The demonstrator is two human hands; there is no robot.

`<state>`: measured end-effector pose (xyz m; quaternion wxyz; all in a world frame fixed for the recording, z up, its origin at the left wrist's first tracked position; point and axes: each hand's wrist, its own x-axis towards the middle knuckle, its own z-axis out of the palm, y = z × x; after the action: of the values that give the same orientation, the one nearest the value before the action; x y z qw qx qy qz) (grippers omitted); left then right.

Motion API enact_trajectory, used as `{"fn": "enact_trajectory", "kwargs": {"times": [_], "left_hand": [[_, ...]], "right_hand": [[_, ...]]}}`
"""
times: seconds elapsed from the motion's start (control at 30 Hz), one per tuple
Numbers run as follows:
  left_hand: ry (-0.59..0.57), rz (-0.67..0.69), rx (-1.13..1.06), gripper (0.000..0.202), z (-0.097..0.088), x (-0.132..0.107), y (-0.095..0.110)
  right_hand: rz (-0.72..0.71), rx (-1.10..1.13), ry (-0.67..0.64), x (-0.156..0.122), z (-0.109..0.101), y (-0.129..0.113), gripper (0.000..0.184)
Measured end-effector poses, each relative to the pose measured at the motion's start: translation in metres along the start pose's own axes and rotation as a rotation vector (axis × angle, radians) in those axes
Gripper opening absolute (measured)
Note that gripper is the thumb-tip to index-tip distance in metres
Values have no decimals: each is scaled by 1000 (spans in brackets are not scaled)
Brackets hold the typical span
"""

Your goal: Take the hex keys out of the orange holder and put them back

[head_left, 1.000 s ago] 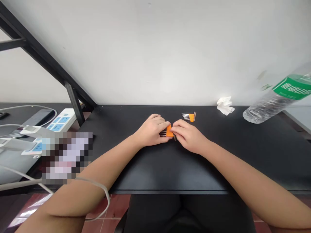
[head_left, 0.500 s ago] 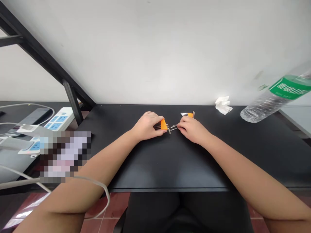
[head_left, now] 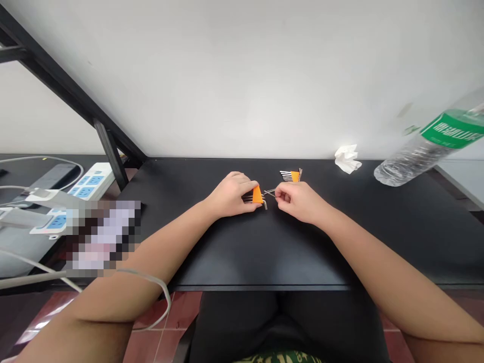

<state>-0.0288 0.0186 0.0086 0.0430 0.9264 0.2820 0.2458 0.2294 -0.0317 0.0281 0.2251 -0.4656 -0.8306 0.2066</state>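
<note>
My left hand point(head_left: 235, 195) is closed on an orange hex key holder point(head_left: 257, 194), gripped between thumb and fingers. Several metal hex keys sit in it, and a short bent end sticks out toward the right. Just to the right, my right hand point(head_left: 300, 200) pinches a thin metal hex key point(head_left: 269, 193), whose free end points left at the holder. A second thin piece of metal shows beside it, partly hidden by the fingers. Behind my right hand, a second orange holder point(head_left: 295, 176) with several hex keys lies on the black table point(head_left: 242, 252).
A crumpled white tissue point(head_left: 348, 159) lies near the wall. On the right stands a clear plastic bottle point(head_left: 410, 159) with a green label. A power strip point(head_left: 91, 187) with plugs and cables is at the left, and a white cable point(head_left: 166, 297) loops by my left forearm.
My right hand's fingers have curled and tightened, and the hex key in them has turned to a different slant. My left hand still grips its holder. The whole view has shifted slightly.
</note>
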Motion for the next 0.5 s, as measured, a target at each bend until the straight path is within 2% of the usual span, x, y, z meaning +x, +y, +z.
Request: {"fn": "enact_trajectory", "kwargs": {"times": [0.23,0.33,0.43,0.5], "left_hand": [[4,10,-23,36,-3,1,3],[2,39,-11,34,-2,2,3],[-10,58,-4,32,-3,4,9],[-24,58,-10,28,-4,6,14]], "right_hand": [[-137,-4,54,0,3,7,22],[-201,-96,53,0,5,11,26],[-272,-166,45,1,10,7,28],[-286,-92,50,3,14,0,24]]}}
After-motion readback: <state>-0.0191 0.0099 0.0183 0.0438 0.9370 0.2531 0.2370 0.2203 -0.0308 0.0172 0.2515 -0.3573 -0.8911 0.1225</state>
